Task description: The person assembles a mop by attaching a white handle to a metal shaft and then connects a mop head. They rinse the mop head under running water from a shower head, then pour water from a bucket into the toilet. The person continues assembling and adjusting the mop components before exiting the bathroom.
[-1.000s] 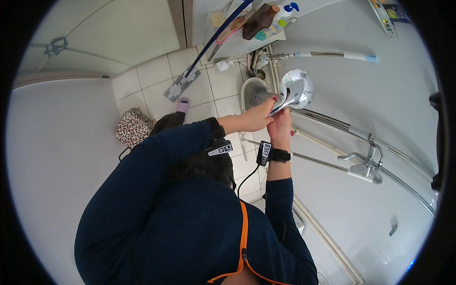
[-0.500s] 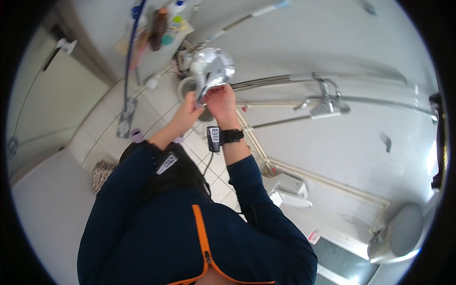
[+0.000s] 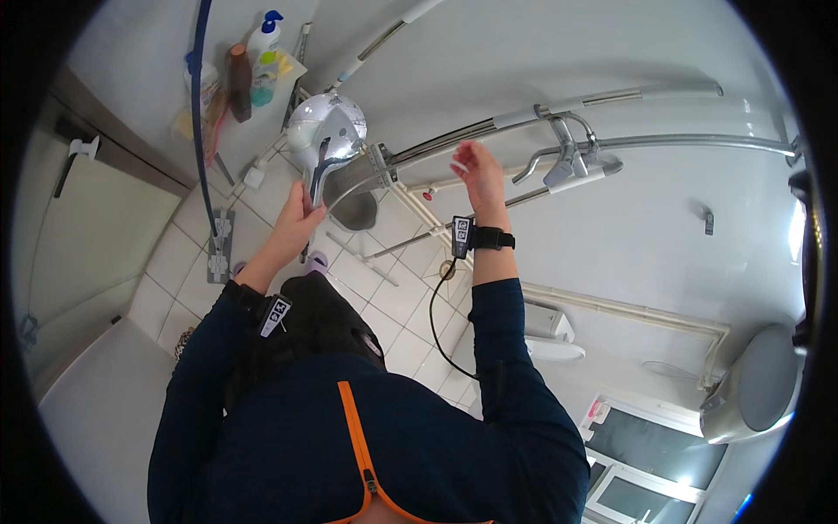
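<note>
On the left, my left hand (image 3: pixel 293 223) is wrapped around the handle of a shiny chrome hand shower (image 3: pixel 327 131). Its broad round head points up and away from me. Well to the right, my right hand (image 3: pixel 482 179) is raised, apart from the shower, with its fingers loosely bent and spread. Nothing can be made out in them. Beyond that hand, the chrome mixer tap (image 3: pixel 569 162) is fixed on the wall with its pipes.
Bottles (image 3: pixel 240 83) stand on a corner shelf at the far left. A grey bucket (image 3: pixel 355 210) sits on the tiled floor (image 3: pixel 336 301) beyond my feet. A mop (image 3: pixel 221 244) leans nearby. The toilet (image 3: pixel 552 336) and a water heater (image 3: pixel 755 384) are on the right.
My right hand has let go of the hand shower and moved right. My left hand has shifted left with the shower still in its grip.
</note>
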